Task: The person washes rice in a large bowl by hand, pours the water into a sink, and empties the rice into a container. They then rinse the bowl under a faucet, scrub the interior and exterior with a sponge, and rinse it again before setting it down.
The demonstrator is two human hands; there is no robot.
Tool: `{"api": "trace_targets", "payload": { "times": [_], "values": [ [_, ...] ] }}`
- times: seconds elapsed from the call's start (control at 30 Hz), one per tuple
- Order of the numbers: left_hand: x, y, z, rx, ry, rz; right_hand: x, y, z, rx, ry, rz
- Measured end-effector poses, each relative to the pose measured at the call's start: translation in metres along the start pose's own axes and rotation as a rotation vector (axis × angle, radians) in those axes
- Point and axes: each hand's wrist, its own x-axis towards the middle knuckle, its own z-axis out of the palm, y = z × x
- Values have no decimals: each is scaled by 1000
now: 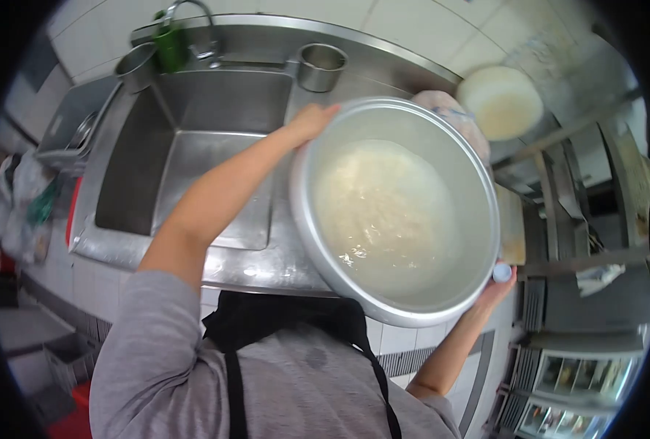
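A large silvery metal pot (301, 212) sits between my hands, over the counter to the right of the sink and reaching past its front edge. Cloudy whitish water (383, 212) fills its lower part, with a pale mass under the surface that I cannot make out clearly. My left hand (313, 121) grips the rim at the far left side; its fingers are partly hidden. At the near right side my right hand (497, 288) holds the pot, its fingers mostly out of sight. A small pale round piece (502, 273) shows beside that hand.
Left of the pot is a steel sink (215, 164) with a faucet (206, 53). A metal canister (322, 67) stands behind it, a green container (168, 47) by the faucet. A grey bin (65, 132) is at the left; a whitish round tub (499, 102) stands back right, near metal shelving (581, 263).
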Motion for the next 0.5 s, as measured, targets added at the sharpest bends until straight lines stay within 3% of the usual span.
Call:
{"api": "trace_targets", "payload": {
  "times": [0.07, 0.17, 0.27, 0.33, 0.4, 0.5],
  "values": [
    [-18, -8, -10, -171, 41, 20, 1, -13, 11, -25, -161, 19],
    [-47, -17, -21, -472, 33, -52, 11, -29, 30, -68, -235, 54],
    [-66, -28, -24, -560, 60, -65, 16, -36, 55, -118, -213, 23],
    [-76, -31, -28, -636, 110, -119, 18, -45, 74, -175, -343, 56],
    [-78, -39, -29, -739, 88, -128, 16, -48, 105, -331, -250, -80],
    [-81, -52, -29, -849, 93, -155, 15, -53, 139, -422, -301, -32]
  ]
}}
